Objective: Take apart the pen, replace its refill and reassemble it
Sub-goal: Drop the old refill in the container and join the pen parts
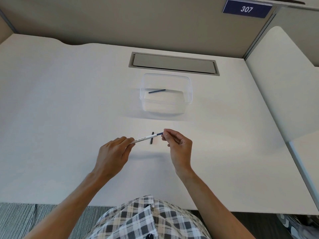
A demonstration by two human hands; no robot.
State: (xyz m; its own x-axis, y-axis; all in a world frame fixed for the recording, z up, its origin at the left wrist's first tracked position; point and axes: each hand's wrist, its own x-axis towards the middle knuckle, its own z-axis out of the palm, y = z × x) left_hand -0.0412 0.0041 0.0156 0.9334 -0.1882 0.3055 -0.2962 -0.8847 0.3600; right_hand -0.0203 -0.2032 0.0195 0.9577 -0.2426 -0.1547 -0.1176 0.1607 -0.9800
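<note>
Pen barrel (145, 138): white, printed, held level above the desk between both hands, slanting up toward the right.
Blue refill end (160, 133): sticks out of the barrel's right end, pinched at its tip.
Right hand (177, 145): thumb and forefinger curled and pinching the blue refill end; other fingers folded under.
Left hand (113, 153): fingers curled around the barrel's left end, gripping it.
Dark piece (152, 138): short, black, lying on the desk crosswise behind the barrel; whether cap or spent refill cannot be told.
Clear container (187, 80): open-topped plastic tub farther back on the desk, well apart from the hands.
Spare refill (157, 91): dark blue stick lying slanted on the tub's floor.
Desk (60, 104): white top; wide bare stretches left of the left hand and right of the right hand; near edge just under the forearms.
Cable hatch (173, 63): grey flap set flush in the desk, just behind the tub.
Partition (103, 19): beige wall closing the desk's far edge, with a second panel along the right side.
Sign (246, 9): blue plate reading 307, top right on the partition.
Shirt (146, 219): checked cloth at the bottom, below the desk's near edge.
</note>
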